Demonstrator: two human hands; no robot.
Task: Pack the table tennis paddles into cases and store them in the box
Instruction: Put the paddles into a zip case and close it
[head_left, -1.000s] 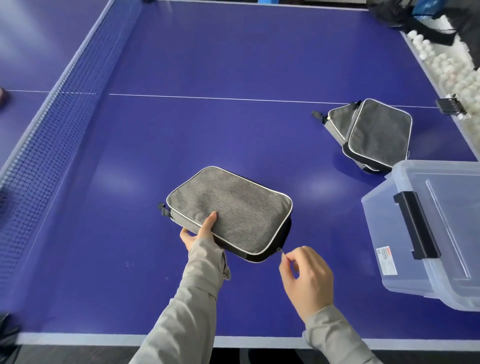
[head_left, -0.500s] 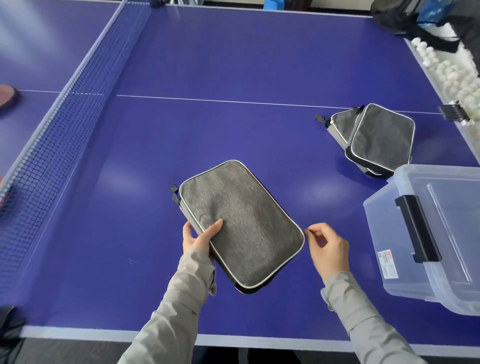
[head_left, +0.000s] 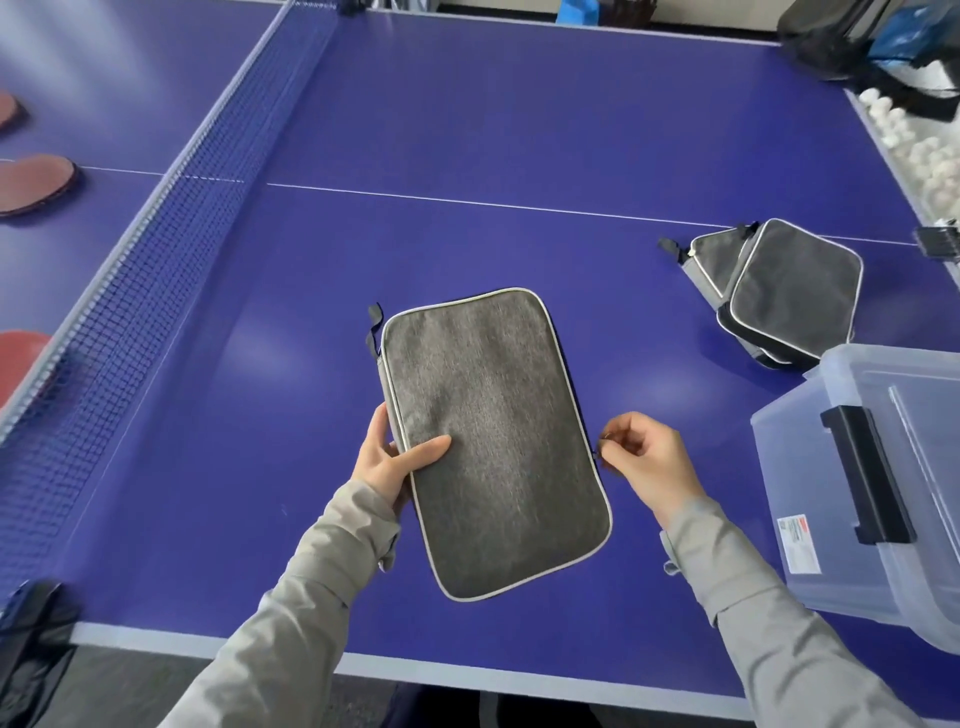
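Head view: grey woven-fabric case (head_left: 493, 441), flat rounded rectangle with pale piping, sits lengthwise at near middle of smooth blue counter (head_left: 467, 156). Left hand (head_left: 387, 462) grips case's left long edge, thumb flat on top. Right hand (head_left: 647, 460) at right long edge, fingers curled, pinching small zipper pull (head_left: 597, 453). Two like cases (head_left: 779, 291) overlap far right. Clear lidded plastic box (head_left: 883, 467) beside right hand. Red paddles (head_left: 34, 182) beyond net (head_left: 156, 260).
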